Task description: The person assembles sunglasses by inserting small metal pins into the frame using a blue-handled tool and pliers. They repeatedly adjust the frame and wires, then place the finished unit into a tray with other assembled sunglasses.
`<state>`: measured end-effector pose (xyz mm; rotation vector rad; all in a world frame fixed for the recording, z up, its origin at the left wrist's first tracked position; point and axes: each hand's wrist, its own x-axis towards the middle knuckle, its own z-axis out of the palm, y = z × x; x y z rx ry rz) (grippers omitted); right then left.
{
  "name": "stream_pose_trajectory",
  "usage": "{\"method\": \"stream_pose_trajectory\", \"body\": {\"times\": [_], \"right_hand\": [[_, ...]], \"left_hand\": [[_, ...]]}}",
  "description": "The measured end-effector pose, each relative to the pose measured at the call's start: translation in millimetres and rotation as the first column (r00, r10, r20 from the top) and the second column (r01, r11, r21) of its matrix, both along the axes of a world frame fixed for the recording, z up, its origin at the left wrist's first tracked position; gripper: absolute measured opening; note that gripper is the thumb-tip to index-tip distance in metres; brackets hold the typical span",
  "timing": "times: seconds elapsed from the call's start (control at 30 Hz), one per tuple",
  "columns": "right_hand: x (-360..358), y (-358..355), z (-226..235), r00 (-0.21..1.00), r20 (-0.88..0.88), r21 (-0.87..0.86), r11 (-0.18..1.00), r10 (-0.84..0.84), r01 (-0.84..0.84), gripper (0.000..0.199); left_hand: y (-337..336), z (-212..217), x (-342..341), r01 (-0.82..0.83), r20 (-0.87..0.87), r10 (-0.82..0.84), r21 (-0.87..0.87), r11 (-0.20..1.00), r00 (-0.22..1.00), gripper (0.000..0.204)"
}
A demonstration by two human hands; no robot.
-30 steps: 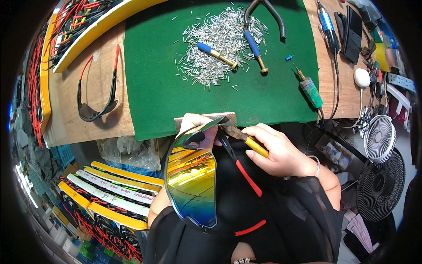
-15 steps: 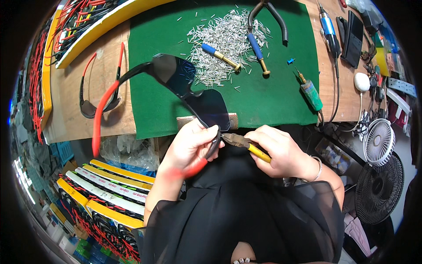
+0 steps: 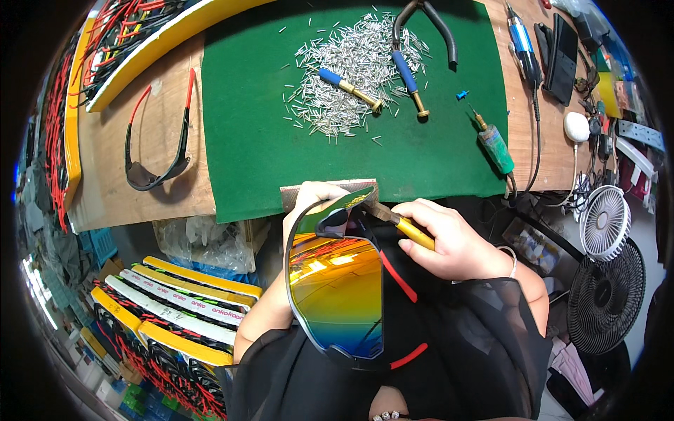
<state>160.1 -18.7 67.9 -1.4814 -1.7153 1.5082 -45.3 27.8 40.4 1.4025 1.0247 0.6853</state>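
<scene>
Grasping sunglasses [image 3: 338, 298] at their twelve-o'clock end in left fingers [image 3: 321, 190], with long axis toward six; clasping pliers [image 3: 400, 223] in right fingers [image 3: 419, 212], nosed toward ten o'clock near that same end, contact hidden.

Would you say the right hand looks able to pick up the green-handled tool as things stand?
Probably not while the right hand grips the yellow-handled pliers, though the way to the green-handled tool looks free.
</scene>
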Motion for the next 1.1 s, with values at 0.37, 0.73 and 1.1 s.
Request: {"method": "stream_pose_trajectory", "body": {"times": [0.37, 0.73, 1.1], "right_hand": [[-3.3, 0.0, 1.2, 0.985, 0.17, 0.308, 0.948, 0.031, -0.083, 0.036], [3.6, 1.9, 5.2, 1.0, 0.0, 0.029, 1.0, 0.007, -0.007, 0.031], [4.4, 1.5, 7.1, 0.983, 0.172, 0.311, 0.943, 0.066, -0.118, 0.038]], "left_hand": [[25.9, 10.4, -7.9, 0.167, 0.312, 0.257, -0.871, 0.462, 0.915, 0.024], [2.7, 18.5, 8.4, -0.104, -0.022, 0.102, -0.306, 0.946, 0.995, 0.01], [21.6, 19.9, -2.9, 0.151, 0.312, 0.135, -0.739, 0.657, 0.94, 0.014]]}}
